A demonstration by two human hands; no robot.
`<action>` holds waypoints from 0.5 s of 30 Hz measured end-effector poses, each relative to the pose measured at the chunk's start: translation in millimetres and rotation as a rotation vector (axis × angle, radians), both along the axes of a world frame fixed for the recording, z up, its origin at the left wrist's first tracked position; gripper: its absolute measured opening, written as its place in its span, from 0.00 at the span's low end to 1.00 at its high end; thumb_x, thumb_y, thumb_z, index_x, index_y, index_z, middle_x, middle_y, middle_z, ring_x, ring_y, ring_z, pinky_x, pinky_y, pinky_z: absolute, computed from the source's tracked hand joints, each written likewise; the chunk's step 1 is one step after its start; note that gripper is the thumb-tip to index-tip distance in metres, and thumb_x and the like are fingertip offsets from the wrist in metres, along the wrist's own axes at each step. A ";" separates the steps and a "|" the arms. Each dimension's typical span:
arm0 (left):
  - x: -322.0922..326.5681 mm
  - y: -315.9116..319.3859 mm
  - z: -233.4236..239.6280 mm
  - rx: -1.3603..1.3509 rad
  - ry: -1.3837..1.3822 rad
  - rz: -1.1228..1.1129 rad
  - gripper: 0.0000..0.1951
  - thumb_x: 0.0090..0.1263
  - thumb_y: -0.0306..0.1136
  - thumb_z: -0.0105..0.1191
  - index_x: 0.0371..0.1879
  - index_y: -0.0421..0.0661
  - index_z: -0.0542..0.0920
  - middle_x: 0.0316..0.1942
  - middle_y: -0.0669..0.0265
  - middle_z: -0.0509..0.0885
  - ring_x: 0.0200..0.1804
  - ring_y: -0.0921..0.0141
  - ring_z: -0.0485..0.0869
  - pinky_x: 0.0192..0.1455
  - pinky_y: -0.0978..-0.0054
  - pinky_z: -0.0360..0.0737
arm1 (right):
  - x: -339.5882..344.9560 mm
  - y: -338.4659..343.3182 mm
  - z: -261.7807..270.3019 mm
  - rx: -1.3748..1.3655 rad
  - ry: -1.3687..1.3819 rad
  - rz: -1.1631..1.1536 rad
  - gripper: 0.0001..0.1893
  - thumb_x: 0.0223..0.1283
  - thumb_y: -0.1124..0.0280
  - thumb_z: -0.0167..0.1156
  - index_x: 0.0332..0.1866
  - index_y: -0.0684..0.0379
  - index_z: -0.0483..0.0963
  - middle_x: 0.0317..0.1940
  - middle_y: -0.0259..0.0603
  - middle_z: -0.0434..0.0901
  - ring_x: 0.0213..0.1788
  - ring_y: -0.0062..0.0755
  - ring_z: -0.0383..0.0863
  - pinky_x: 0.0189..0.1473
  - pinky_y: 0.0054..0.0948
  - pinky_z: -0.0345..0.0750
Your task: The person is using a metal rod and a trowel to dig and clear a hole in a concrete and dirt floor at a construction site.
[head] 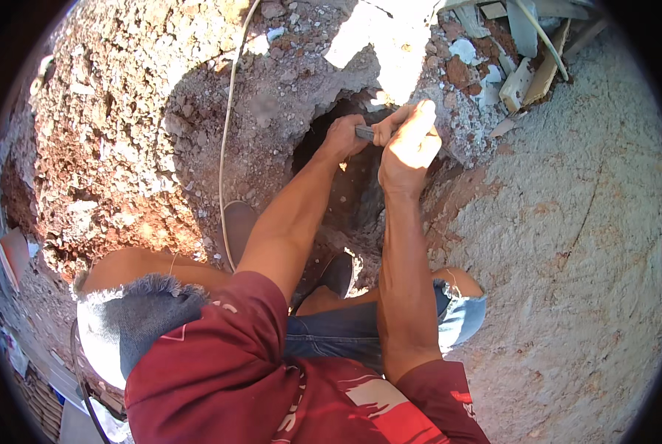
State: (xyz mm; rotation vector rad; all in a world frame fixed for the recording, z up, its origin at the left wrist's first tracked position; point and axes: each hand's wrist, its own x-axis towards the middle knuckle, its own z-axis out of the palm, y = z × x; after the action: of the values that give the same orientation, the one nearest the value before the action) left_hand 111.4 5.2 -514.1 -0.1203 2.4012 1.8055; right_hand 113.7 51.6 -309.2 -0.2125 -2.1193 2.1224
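Both hands are over a dark hole (353, 194) dug in the earth. My left hand (345, 137) is closed around one end of a short grey bar (365, 132), at the hole's left side. My right hand (410, 137), brightly sunlit, grips the same bar farther right. Only a small stretch of the bar shows between the hands, so its full shape and material stay hidden. Shadow covers the bottom of the hole.
A pale cable (229, 122) runs over the soil left of the hole. Loose reddish earth (114, 139) is heaped farther left. Scrap wood and rubble (522, 72) lie at the upper right, beside a rough cement-coated wall or slab (575, 250). My shoe (339, 275) is near the hole's edge.
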 end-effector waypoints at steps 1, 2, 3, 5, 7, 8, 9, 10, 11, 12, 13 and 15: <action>8.4 0.3 -3.1 -0.009 0.010 -0.011 0.14 0.54 0.41 0.62 0.20 0.43 0.77 0.26 0.54 0.82 0.32 0.53 0.80 0.37 0.59 0.76 | -0.1 -8.1 1.6 0.006 -0.011 0.009 0.28 0.74 0.51 0.39 0.21 0.61 0.63 0.11 0.34 0.62 0.17 0.25 0.63 0.25 0.27 0.65; 18.0 0.7 -5.3 -0.005 0.050 -0.009 0.15 0.55 0.42 0.63 0.18 0.43 0.76 0.24 0.54 0.81 0.31 0.53 0.80 0.36 0.59 0.76 | 14.4 -6.2 4.3 0.000 -0.069 -0.015 0.29 0.74 0.50 0.40 0.19 0.60 0.62 0.10 0.34 0.61 0.16 0.24 0.62 0.24 0.27 0.65; 13.1 2.8 0.6 0.005 0.114 0.014 0.16 0.55 0.42 0.64 0.16 0.43 0.76 0.22 0.54 0.80 0.30 0.52 0.79 0.35 0.58 0.76 | 21.0 -1.1 7.6 0.018 -0.086 -0.022 0.30 0.74 0.50 0.40 0.16 0.59 0.62 0.09 0.34 0.61 0.14 0.23 0.60 0.23 0.26 0.63; 33.1 21.0 17.8 0.007 0.106 0.069 0.19 0.57 0.42 0.64 0.13 0.43 0.74 0.19 0.54 0.78 0.26 0.53 0.78 0.32 0.57 0.74 | 45.1 6.2 19.2 0.047 -0.084 -0.103 0.31 0.73 0.49 0.41 0.14 0.59 0.61 0.08 0.34 0.62 0.13 0.22 0.62 0.19 0.24 0.61; 35.9 29.5 54.1 0.030 0.172 0.129 0.20 0.58 0.41 0.64 0.12 0.42 0.73 0.18 0.54 0.77 0.25 0.53 0.78 0.30 0.57 0.73 | 51.5 12.7 50.7 0.069 -0.046 -0.033 0.31 0.73 0.48 0.41 0.14 0.58 0.62 0.07 0.35 0.62 0.12 0.23 0.62 0.19 0.24 0.61; 37.0 33.2 79.9 0.055 0.224 0.165 0.21 0.59 0.41 0.64 0.10 0.42 0.72 0.16 0.53 0.76 0.24 0.54 0.77 0.28 0.56 0.72 | 47.8 12.6 79.9 0.055 -0.056 -0.057 0.31 0.72 0.47 0.41 0.16 0.59 0.62 0.07 0.35 0.62 0.12 0.24 0.62 0.20 0.25 0.62; 36.6 33.2 99.9 0.096 0.264 0.219 0.22 0.59 0.39 0.64 0.09 0.41 0.70 0.14 0.53 0.74 0.21 0.54 0.76 0.25 0.56 0.70 | 42.7 6.7 110.0 0.024 -0.064 -0.076 0.31 0.72 0.45 0.42 0.17 0.59 0.63 0.08 0.36 0.62 0.12 0.24 0.62 0.21 0.25 0.63; 41.0 27.8 114.4 0.099 0.318 0.274 0.23 0.59 0.39 0.64 0.08 0.42 0.69 0.12 0.53 0.72 0.19 0.53 0.75 0.23 0.57 0.68 | 41.7 2.4 132.2 -0.001 -0.061 -0.075 0.30 0.71 0.44 0.42 0.22 0.60 0.65 0.10 0.36 0.64 0.14 0.25 0.64 0.24 0.26 0.64; 43.2 29.8 141.9 0.152 0.350 0.296 0.24 0.59 0.39 0.64 0.07 0.42 0.69 0.11 0.54 0.71 0.16 0.53 0.73 0.20 0.59 0.67 | 43.9 8.1 156.1 -0.004 -0.042 -0.078 0.30 0.70 0.42 0.42 0.26 0.61 0.68 0.12 0.37 0.67 0.16 0.26 0.66 0.27 0.26 0.66; 44.9 34.6 179.3 0.200 0.318 0.267 0.25 0.59 0.41 0.64 0.06 0.42 0.69 0.09 0.55 0.70 0.14 0.54 0.71 0.18 0.61 0.66 | 46.1 23.5 178.4 -0.046 0.042 -0.068 0.30 0.69 0.41 0.42 0.35 0.63 0.69 0.17 0.38 0.70 0.20 0.27 0.69 0.32 0.28 0.69; 47.0 34.2 197.7 0.182 0.362 0.228 0.26 0.60 0.43 0.65 0.06 0.42 0.69 0.08 0.55 0.68 0.11 0.57 0.68 0.17 0.63 0.65 | 48.4 34.5 193.0 -0.110 0.121 -0.041 0.31 0.68 0.39 0.42 0.43 0.65 0.71 0.22 0.40 0.72 0.25 0.29 0.72 0.38 0.30 0.71; 47.0 35.9 249.0 0.209 0.418 0.199 0.24 0.61 0.41 0.65 0.07 0.43 0.70 0.08 0.55 0.67 0.10 0.61 0.67 0.16 0.66 0.63 | 57.6 49.7 226.3 -0.077 0.301 0.035 0.34 0.68 0.39 0.42 0.55 0.67 0.67 0.35 0.45 0.76 0.38 0.33 0.76 0.49 0.34 0.73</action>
State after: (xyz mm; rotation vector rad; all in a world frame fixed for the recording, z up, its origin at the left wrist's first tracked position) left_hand 158.4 41.1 -265.2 0.0477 2.5134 2.3651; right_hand 171.4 101.3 -82.9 0.1300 -1.8855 2.1012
